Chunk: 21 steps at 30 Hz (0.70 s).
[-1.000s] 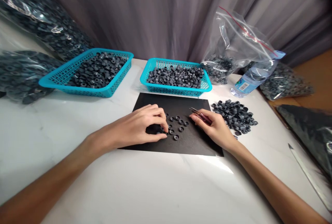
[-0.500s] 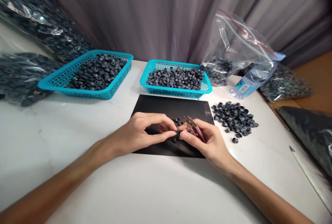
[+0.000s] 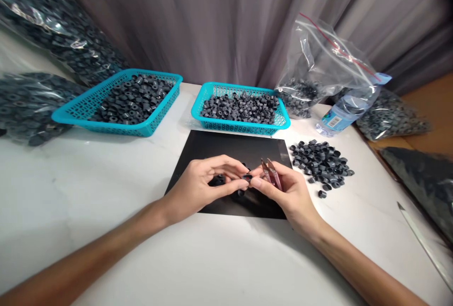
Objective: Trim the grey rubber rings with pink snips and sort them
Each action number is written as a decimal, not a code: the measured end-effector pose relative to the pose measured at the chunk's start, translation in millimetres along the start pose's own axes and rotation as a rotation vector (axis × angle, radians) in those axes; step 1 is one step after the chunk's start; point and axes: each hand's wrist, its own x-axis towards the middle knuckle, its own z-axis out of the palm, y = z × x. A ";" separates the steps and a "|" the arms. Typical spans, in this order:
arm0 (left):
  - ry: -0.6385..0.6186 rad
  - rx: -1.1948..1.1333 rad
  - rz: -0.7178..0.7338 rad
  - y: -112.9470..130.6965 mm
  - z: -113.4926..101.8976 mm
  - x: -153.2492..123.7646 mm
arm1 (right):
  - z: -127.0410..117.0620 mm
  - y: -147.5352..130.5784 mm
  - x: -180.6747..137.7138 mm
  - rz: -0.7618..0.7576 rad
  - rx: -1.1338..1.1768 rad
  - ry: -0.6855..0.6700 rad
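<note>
1 small dark-grey ring (image 3: 247, 176) beside pink tweezers (image 3: 272, 174)

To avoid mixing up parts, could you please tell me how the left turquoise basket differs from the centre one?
The left basket looks larger and sits turned at an angle; the centre basket sits square-on. The left basket holds darker, chunkier rings; the centre basket holds smaller, paler grey ones. The centre basket stands just behind the black mat; the left basket stands apart from it. Both are turquoise mesh.
</note>
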 end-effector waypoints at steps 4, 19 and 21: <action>-0.022 -0.112 -0.089 2.3 1.3 0.0 | -0.4 -0.5 -1.3 -0.006 -0.027 0.000; -0.043 -0.180 -0.081 4.1 3.3 -1.3 | 1.7 -4.4 -2.0 -0.016 -0.011 -0.018; -0.050 -0.162 -0.077 4.0 3.5 -1.4 | 2.7 -3.8 -2.5 -0.025 -0.026 -0.031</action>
